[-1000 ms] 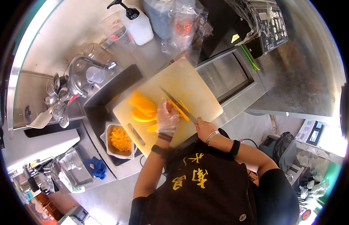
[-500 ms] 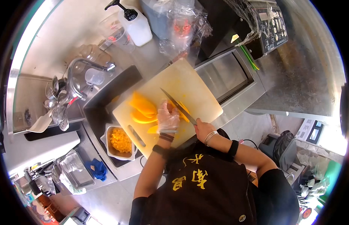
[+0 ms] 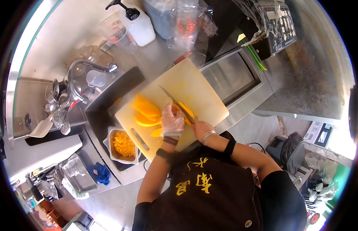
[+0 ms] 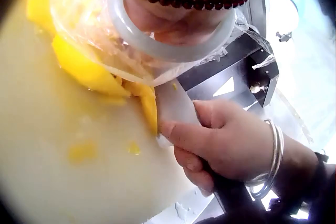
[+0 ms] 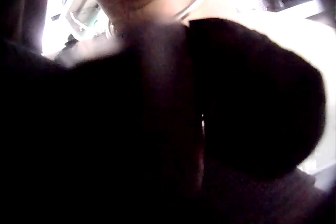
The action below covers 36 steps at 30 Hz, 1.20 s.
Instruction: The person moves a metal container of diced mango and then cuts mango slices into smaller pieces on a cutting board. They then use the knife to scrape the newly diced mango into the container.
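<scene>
Observed: right hand (image 3: 204,130) grips the black-handled steel knife (image 3: 169,96), thumb and forefinger at the blade's heel. Left hand (image 3: 172,122), in a clear plastic glove, rests at the soft-looking yellow flesh (image 4: 148,106); its finger closure is hidden, cannot tell. Flesh lies on the white cutting board (image 3: 202,88). Technique, my judgement: tuck left fingertips behind the knuckles, press lightly, draw the blade smoothly, keep slices even.

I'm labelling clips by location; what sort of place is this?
Probably a commercial kitchen, perhaps in a small food shop: a cream rectangular cutting board lies partly over a dark rectangular sink, with metal strainers and ladles nearby and a pale rectangular tub of chopped yellow fruit.
</scene>
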Available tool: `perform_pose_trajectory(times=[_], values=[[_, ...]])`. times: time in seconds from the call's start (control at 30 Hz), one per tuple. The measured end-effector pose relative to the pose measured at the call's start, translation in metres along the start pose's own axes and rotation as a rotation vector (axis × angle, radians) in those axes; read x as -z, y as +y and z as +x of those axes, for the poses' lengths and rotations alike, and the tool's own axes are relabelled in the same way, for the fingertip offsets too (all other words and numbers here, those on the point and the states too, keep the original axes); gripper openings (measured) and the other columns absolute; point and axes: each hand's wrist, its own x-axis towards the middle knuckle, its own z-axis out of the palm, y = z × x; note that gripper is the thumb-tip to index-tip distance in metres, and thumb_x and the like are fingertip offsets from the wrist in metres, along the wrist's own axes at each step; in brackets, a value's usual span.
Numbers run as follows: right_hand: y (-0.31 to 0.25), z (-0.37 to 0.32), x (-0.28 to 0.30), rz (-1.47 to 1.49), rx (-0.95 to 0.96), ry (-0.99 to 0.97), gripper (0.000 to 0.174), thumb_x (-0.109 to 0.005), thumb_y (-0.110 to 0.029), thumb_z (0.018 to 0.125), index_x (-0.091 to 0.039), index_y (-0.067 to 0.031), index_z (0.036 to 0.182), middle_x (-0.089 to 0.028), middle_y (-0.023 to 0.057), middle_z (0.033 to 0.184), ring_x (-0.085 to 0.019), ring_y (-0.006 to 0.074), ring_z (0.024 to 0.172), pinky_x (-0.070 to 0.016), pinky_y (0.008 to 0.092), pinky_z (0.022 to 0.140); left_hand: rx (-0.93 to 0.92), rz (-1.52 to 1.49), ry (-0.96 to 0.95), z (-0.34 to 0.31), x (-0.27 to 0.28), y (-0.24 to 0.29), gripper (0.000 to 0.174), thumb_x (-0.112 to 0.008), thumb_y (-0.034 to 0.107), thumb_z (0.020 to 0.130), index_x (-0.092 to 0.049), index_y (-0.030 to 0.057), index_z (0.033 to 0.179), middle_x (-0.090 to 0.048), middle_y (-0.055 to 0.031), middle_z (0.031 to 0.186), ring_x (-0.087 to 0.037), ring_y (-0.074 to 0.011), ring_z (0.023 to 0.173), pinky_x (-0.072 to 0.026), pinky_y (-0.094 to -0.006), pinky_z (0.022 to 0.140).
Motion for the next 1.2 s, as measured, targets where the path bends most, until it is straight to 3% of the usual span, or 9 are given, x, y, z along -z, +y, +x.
perform_pose_trajectory(times=[0.17, 0.37, 0.43, 0.53, 0.67, 0.77, 0.83, 0.93, 1.2], values=[[-0.002, -0.012, 0.025, -0.025, 0.144, 0.044, 0.021, -0.045, -0.02, 0.08, -0.04, -0.001, 0.089, -0.055, 0.0215, 0.065, -0.055, 0.0391, 0.064, -0.0425, 0.0469, 0.058, -0.014, -0.045, 0.013, 0.0, 0.007, 0.002, 0.038, -0.055, 0.006, 0.07, -0.047, -0.0032, 0.106, -0.056, -0.0173, 0.083, -0.056, -0.0279, 0.077, -0.0444, -0.0326, 0.07], [0.0, -0.024, 0.052, 0.039, -0.035, 0.013, 0.021, -0.04, -0.022, 0.084, -0.04, -0.0016, 0.09, -0.056, 0.0217, 0.07, -0.056, 0.0384, 0.069, -0.044, 0.0461, 0.063, -0.128, -0.098, -0.138, 0.004, 0.013, 0.005, 0.033, -0.051, 0.008, 0.07, -0.05, -0.0019, 0.101, -0.057, -0.0156, 0.08, -0.057, -0.0284, 0.076, -0.0446, -0.0321, 0.068], [0.002, -0.028, 0.045, 0.011, -0.026, 0.0, 0.021, -0.041, -0.021, 0.083, -0.039, -0.001, 0.09, -0.056, 0.0216, 0.069, -0.056, 0.038, 0.068, -0.0441, 0.046, 0.061, -0.057, 0.113, -0.204, 0.006, 0.014, 0.003, 0.031, -0.052, 0.008, 0.069, -0.05, -0.0017, 0.099, -0.057, -0.0143, 0.079, -0.056, -0.0279, 0.073, -0.0442, -0.0324, 0.065], [-0.005, -0.033, 0.038, -0.004, -0.007, -0.016, 0.021, -0.04, -0.02, 0.084, -0.038, -0.0005, 0.09, -0.057, 0.0214, 0.069, -0.057, 0.0374, 0.067, -0.0443, 0.0454, 0.06, -0.073, 0.085, -0.138, 0.007, 0.01, -0.005, 0.034, -0.058, 0.011, 0.067, -0.051, -0.0004, 0.098, -0.058, -0.0108, 0.081, -0.058, -0.0208, 0.076, -0.0456, -0.0299, 0.067], [-0.006, -0.034, 0.024, 0.017, 0.026, 0.06, 0.019, -0.043, -0.018, 0.082, -0.037, -0.0005, 0.086, -0.053, 0.0204, 0.06, -0.054, 0.0383, 0.058, -0.042, 0.0458, 0.053, -0.009, -0.027, -0.094, 0.003, 0.018, 0.006, 0.035, -0.053, 0.007, 0.068, -0.048, -0.0017, 0.101, -0.055, -0.0122, 0.077, -0.054, -0.0244, 0.069, -0.0436, -0.0322, 0.062], [-0.009, -0.035, 0.018, 0.004, 0.005, 0.06, 0.019, -0.043, -0.017, 0.082, -0.037, -0.0001, 0.086, -0.054, 0.0199, 0.06, -0.054, 0.0375, 0.058, -0.0424, 0.0453, 0.053, 0.108, 0.026, -0.147, 0.0, 0.017, 0.005, 0.045, -0.06, 0.01, 0.065, -0.045, -0.0016, 0.107, -0.056, -0.013, 0.088, -0.056, -0.0231, 0.084, -0.044, -0.0296, 0.073], [-0.011, -0.035, 0.014, -0.021, -0.048, 0.056, 0.019, -0.043, -0.018, 0.082, -0.037, 0.0, 0.086, -0.054, 0.0198, 0.06, -0.054, 0.0374, 0.058, -0.0428, 0.0452, 0.053, -0.042, 0.067, -0.203, -0.002, 0.016, 0.002, 0.053, -0.059, 0.009, 0.063, -0.041, -0.0039, 0.111, -0.054, -0.0176, 0.097, -0.053, -0.0269, 0.093, -0.0409, -0.0307, 0.08], [-0.016, -0.039, 0.011, -0.005, -0.09, 0.046, 0.019, -0.042, -0.018, 0.083, -0.037, 0.0002, 0.086, -0.055, 0.0203, 0.061, -0.055, 0.0374, 0.059, -0.0433, 0.0449, 0.054, 0.069, 0.029, -0.26, -0.003, 0.02, 0.021, 0.053, -0.057, 0.002, 0.063, -0.039, -0.0042, 0.113, -0.055, -0.015, 0.094, -0.055, -0.0233, 0.087, -0.0424, -0.0286, 0.076], [-0.021, -0.029, -0.007, -0.129, -0.186, 0.055, 0.018, -0.038, -0.016, 0.084, -0.039, 0.0007, 0.09, -0.057, 0.0201, 0.069, -0.057, 0.0358, 0.065, -0.0454, 0.0429, 0.058, -0.015, 0.017, -0.276, -0.003, 0.011, 0.003, 0.053, -0.057, 0.0, 0.063, -0.039, -0.0029, 0.113, -0.055, -0.0146, 0.096, -0.055, -0.0235, 0.088, -0.0424, -0.0289, 0.077]])
